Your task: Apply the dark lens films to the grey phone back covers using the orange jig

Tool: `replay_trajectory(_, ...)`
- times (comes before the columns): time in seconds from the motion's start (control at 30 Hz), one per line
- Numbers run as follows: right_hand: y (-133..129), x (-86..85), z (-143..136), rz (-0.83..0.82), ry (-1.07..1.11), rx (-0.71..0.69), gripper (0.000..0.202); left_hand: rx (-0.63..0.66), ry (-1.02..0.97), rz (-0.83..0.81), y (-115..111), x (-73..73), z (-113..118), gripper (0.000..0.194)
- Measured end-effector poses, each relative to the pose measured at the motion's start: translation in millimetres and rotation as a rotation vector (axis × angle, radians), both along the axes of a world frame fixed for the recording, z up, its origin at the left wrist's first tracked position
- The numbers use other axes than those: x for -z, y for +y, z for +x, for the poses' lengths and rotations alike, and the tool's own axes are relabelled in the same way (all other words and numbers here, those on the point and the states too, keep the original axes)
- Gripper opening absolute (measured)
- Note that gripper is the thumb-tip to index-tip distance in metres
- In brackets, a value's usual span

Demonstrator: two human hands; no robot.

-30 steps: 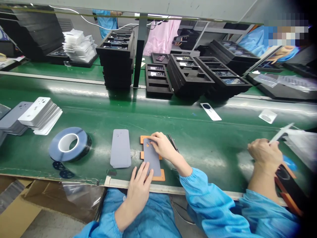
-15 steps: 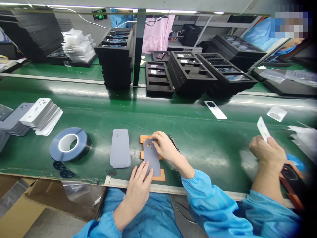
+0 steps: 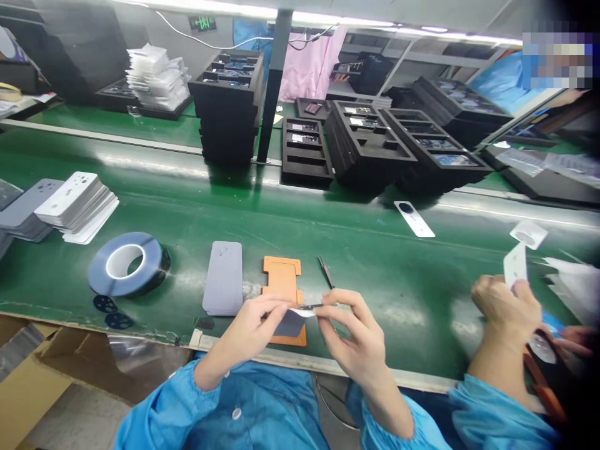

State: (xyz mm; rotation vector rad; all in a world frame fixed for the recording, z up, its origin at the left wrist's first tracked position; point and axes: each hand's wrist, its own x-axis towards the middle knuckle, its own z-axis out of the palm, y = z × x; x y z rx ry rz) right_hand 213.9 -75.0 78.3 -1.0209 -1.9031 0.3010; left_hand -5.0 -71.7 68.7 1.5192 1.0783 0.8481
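Note:
Both my hands hold a thin grey sheet [image 3: 289, 325] by its upper end, lifted and tilted over the orange fixture [image 3: 282, 275]. My left hand [image 3: 250, 328] pinches its left side, and my right hand [image 3: 354, 334] pinches its right side. A small dark piece and a white underside show between my fingertips; details are too small to tell. Behind my right hand lies a black pen-like tool [image 3: 325, 272]. Left of the fixture is a small stack of grey sheets [image 3: 224, 278].
A blue tape roll [image 3: 129, 264] and a stack of white sheets [image 3: 77, 203] are at the left. Black trays [image 3: 307, 153] line the back shelf. At right, a co-worker's hand [image 3: 506, 315] holds a white sheet [image 3: 515, 265].
The grey sheet was lying on the fixture and is now lifted at its upper end. My hands have come together at it. The view has shifted slightly.

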Motion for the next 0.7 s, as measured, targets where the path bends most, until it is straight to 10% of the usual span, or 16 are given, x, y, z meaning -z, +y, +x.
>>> replay_trajectory(0.7,-27.8,-14.3,3.4,-0.009,0.053,-0.069,0.041,0.221,0.028,-0.136,-5.5,-39.4,-0.3,0.028)
